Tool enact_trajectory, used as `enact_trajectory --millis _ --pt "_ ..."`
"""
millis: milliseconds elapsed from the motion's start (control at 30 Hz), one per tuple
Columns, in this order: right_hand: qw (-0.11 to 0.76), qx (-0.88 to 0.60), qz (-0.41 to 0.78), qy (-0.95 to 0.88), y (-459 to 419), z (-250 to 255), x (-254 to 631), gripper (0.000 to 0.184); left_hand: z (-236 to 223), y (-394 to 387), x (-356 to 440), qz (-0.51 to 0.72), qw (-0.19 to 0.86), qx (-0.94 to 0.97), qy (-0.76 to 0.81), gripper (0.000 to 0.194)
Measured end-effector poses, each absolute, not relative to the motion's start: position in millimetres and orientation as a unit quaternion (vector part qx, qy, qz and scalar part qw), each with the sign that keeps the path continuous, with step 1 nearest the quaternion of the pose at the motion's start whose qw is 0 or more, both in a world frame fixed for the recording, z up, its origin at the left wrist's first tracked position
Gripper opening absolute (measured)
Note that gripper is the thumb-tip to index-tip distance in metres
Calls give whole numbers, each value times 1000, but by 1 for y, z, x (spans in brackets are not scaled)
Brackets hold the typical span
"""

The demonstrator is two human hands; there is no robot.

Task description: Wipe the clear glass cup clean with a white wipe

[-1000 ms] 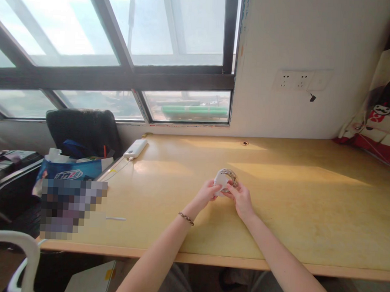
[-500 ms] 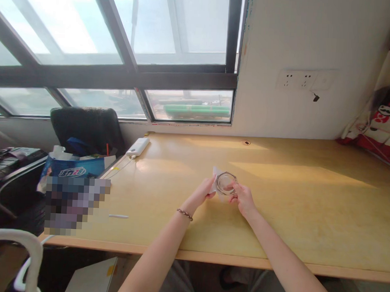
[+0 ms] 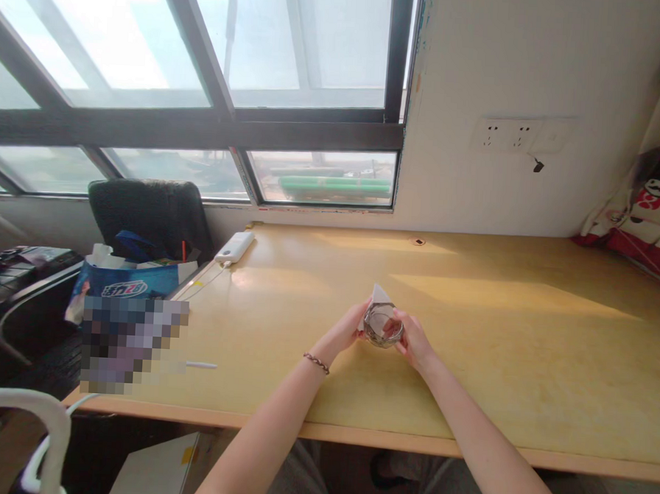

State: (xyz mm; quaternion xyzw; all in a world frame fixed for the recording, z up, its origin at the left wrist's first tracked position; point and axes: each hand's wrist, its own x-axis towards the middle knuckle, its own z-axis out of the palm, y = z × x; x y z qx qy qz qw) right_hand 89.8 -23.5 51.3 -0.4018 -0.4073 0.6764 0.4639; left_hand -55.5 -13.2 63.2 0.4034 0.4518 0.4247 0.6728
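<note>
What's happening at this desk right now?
A person at the wooden desk is holding a ring-shaped coil in both hands, up off the surface as far as the view shows. The left hand grips its left side together with a piece of thin white material, and the right hand has the right side. A white power bank-like block and a slim white stick lie on the desk, left of the hands.
</note>
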Motion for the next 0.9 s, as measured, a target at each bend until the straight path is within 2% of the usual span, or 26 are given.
enact_trajectory --millis 233,400,533,700,900 --pt "434 -403 691 -415 -25 59 95 45 55 -10 -52 417 736 357 395 30" --pt "441 -399 682 -427 -27 58 93 44 56 -11 -49 388 771 306 401 37" --pt "503 -417 650 -389 -26 55 90 41 64 -14 -50 413 779 309 356 41" --pt "554 -395 662 -315 -21 58 90 38 74 -19 -52 460 754 356 306 35" --pt "558 -399 655 -316 -23 63 90 37 73 -26 -39 466 698 431 332 44"
